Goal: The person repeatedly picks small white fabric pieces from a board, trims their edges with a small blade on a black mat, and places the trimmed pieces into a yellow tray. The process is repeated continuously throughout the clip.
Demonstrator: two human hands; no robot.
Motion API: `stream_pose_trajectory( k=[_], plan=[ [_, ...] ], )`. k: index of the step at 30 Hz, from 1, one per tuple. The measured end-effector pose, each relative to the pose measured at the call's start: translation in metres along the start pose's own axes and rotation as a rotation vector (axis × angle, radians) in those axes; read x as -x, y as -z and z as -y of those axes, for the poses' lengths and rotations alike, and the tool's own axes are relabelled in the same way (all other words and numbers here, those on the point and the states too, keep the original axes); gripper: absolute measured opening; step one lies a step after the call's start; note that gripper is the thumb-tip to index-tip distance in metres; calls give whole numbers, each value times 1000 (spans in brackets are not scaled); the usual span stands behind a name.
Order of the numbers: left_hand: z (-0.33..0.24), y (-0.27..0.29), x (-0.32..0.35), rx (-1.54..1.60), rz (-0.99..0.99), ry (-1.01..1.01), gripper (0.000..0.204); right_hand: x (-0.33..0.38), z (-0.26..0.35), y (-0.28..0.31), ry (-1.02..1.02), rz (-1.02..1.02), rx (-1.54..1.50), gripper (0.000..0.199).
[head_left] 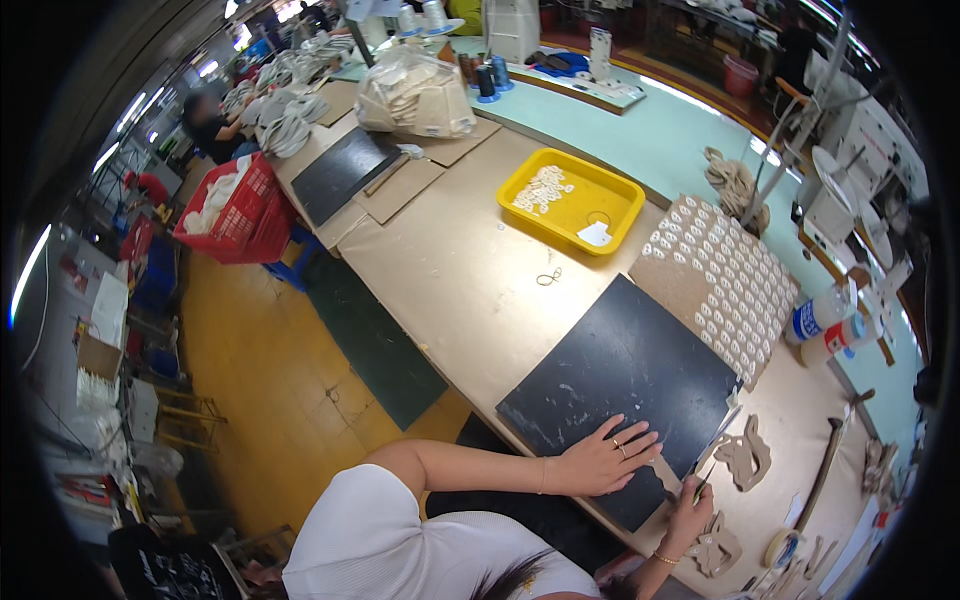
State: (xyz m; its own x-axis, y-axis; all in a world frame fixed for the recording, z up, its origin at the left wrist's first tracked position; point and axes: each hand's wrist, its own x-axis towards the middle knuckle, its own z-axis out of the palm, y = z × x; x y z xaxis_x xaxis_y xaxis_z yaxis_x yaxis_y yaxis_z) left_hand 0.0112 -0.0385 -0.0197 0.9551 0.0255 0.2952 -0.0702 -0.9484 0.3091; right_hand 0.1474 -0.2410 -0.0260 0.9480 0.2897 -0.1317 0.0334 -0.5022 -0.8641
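Note:
My left hand (606, 462) lies palm down on a scuffed black board (620, 375), fingers stretched out, a ring on one of them. Beside its fingertips a small beige piece (664, 472) shows at the board's right edge, partly hidden. My right hand (688, 517) is closed around a thin, dark, pointed tool (706, 478), whose exact kind is too small to tell. Just right of the board lies a beige cut-out piece (745, 455) with curved openings. Another beige cut-out (716, 548) rests close to my right wrist.
Beyond the board, a brown sheet (668, 262) carries rows of small white pieces. A yellow tray (620, 235) holds more of them and a white tag. Bottles (822, 315), a long-handled tool (822, 470) and a tape roll (781, 547) are at right. Red baskets (250, 225) stand left.

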Motion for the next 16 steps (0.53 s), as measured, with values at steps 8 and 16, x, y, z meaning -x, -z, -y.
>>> stream_pose_trajectory(
  k=[8, 16],
  plan=[
    [-6, -15, -7, 80, -19, -147, 62, -3, -4, 6, 60, 22, -42, 27],
    [-9, -28, -6, 78, -29, -167, 65, -6, -1, 10, -23, 89, -90, 27]
  ],
)
